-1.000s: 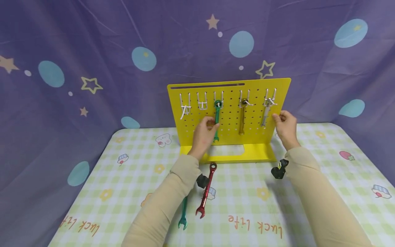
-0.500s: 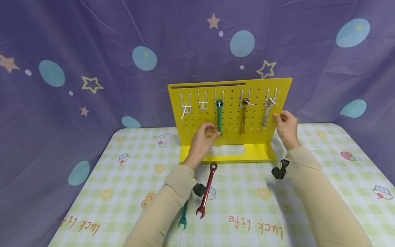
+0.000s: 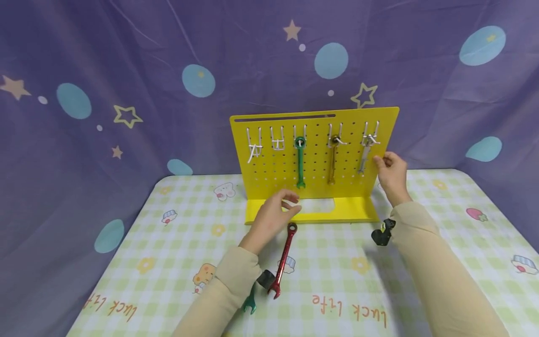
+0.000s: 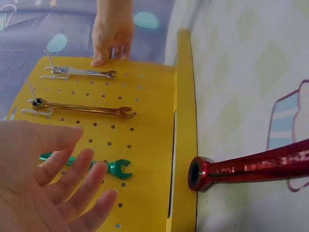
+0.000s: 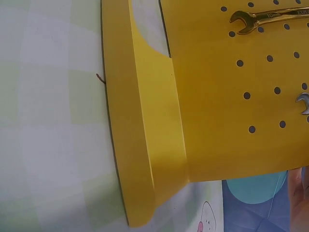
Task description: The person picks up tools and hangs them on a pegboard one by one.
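Since half a second ago, the left hand (image 3: pixel 275 213) has moved down and away from the hanging green wrench (image 3: pixel 300 164), which now hangs nearly straight, its ring end on a white hook and its open end pointing down. That hand is held in front of the lower part of the yellow pegboard (image 3: pixel 317 186), thumb and fingers apart, loosely bent and holding nothing. On the far side, the right hand (image 3: pixel 392 175) stays where it was, pinching the board's right edge between thumb and fingers.

To the right of the green wrench hang a gold wrench (image 3: pixel 333 164) and, nearest the right hand, a silver wrench (image 3: pixel 364 157) that slants slightly. Two white hooks (image 3: pixel 254 150) at the board's left carry no tool. A red wrench (image 3: pixel 285 257) lies on the checked surface (image 3: pixel 328 271), ring end close to the base's front edge and open end toward the person. Beside it lies a second green wrench (image 3: pixel 250 304), mostly hidden under the left sleeve (image 3: pixel 236 274). Behind everything hangs a purple curtain (image 3: pixel 252 56) with stars and blue spots.
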`<state>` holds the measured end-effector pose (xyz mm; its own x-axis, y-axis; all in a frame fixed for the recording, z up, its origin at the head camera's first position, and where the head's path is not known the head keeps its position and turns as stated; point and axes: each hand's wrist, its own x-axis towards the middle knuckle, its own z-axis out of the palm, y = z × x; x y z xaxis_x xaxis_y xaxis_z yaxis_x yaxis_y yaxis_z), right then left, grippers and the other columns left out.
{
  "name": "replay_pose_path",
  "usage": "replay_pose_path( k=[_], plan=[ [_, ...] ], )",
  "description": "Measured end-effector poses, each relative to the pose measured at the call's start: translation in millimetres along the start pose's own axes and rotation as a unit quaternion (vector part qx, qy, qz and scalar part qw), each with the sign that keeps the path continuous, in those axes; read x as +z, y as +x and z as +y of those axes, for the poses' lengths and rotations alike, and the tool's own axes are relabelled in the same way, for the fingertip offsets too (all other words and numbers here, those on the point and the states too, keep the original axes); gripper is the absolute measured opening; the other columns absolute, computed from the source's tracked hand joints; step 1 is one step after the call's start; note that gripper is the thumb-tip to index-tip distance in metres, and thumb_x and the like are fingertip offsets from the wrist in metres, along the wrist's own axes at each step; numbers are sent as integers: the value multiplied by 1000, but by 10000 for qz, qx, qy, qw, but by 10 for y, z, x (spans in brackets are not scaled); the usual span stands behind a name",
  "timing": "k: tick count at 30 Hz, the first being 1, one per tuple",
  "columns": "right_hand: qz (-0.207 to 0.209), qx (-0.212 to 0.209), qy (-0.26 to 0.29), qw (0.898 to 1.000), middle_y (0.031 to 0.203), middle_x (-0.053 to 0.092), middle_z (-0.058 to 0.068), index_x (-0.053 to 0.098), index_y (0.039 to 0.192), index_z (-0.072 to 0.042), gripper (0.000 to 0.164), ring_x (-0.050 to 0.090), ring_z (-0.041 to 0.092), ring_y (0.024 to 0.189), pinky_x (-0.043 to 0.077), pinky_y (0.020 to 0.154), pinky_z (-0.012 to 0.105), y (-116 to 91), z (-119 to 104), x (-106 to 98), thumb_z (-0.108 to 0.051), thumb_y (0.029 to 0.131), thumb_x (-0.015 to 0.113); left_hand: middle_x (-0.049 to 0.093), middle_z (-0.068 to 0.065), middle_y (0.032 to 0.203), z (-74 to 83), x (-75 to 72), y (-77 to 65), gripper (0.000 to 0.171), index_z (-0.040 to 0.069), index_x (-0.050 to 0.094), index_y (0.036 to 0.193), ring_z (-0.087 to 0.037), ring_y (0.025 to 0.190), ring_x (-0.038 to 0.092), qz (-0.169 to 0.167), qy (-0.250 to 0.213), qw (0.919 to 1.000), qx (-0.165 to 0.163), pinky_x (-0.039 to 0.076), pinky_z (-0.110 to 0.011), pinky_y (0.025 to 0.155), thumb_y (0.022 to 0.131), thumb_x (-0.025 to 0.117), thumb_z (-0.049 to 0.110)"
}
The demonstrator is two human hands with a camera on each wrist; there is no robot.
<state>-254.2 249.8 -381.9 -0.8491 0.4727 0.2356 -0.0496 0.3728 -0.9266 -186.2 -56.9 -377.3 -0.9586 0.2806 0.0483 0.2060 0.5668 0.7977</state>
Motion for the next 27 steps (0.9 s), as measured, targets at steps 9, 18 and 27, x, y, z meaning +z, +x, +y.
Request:
replay_pose_path(
  k=[9,18,27],
  plan=[
    [25,-57,20,10000,85,62,-3,62,114,13,32,51,-5,72,43,69,12,-7,13,7,-15,100,59,65,1,113,-125,8,-217,25,16,64,118,-19,99,63,-140,-33,9990,-426,53,-37,83,94,70,24],
    [34,-18,-46,10000,98,64,11,61,116,12,34,51,-5,73,43,70,12,-7,4,-12,-18,101,58,65,-9,114,-306,29,-372,31,6,62,118,-25,99,64,-815,-240,9930,-816,51,-39,79,92,72,19],
    [-29,-38,-81,10000,104,65,19,60,116,13,34,49,-6,74,42,70,12,-19,-6,-8,-17,101,57,65,-9,112,-382,114,-490,47,3,60,127,-24,97,61,-952,152,9904,-995,51,-42,86,85,79,13]
  ],
)
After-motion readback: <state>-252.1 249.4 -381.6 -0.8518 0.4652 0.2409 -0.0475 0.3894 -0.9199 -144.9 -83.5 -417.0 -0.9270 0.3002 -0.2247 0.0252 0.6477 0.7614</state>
